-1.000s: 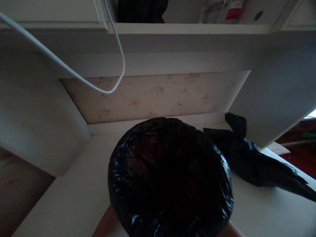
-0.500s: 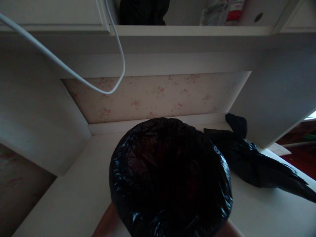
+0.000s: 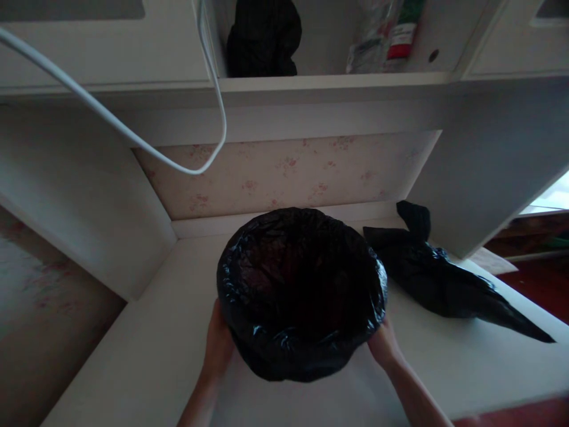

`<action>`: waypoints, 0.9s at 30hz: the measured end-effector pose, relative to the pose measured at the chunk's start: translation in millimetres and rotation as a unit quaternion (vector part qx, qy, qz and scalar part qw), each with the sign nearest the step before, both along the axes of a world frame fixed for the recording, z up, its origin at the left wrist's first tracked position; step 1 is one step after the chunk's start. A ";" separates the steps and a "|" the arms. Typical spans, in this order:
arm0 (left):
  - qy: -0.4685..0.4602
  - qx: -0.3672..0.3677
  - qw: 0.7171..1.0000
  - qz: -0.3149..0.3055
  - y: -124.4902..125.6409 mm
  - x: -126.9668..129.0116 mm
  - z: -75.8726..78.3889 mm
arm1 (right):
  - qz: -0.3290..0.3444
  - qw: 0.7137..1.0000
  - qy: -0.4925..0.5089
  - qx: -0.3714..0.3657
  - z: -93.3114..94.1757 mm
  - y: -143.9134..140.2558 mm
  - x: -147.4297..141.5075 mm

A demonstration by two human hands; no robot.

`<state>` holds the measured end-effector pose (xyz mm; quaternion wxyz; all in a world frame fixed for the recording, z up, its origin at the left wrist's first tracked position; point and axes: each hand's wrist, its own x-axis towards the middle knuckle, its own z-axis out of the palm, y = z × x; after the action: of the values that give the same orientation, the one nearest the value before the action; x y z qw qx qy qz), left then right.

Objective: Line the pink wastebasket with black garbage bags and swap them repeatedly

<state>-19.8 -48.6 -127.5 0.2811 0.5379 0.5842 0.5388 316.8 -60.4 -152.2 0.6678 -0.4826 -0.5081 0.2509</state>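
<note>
Here at lower centre of the frame sits the black plastic-lined container (image 3: 293, 359), its round mouth facing up, with the left hand (image 3: 219, 339) against its lower-left side and the right hand (image 3: 383, 345) against its lower right, the fingers too hidden to tell how they're set. Over on the right, a black bag (image 3: 438, 283) lies along the white countertop (image 3: 462, 367), while a white cable (image 3: 133, 141) loops across the upper left.
</note>
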 end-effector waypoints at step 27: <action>0.046 0.165 0.980 -0.099 -25.6 -4.9 78.3 | -0.056 0.998 0.029 0.018 51.6 -19.4 -4.4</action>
<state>-24.7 -74.3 -49.1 0.2128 0.6567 0.4432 0.5719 312.4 -79.8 -100.5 0.7039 -0.4912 -0.4646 0.2180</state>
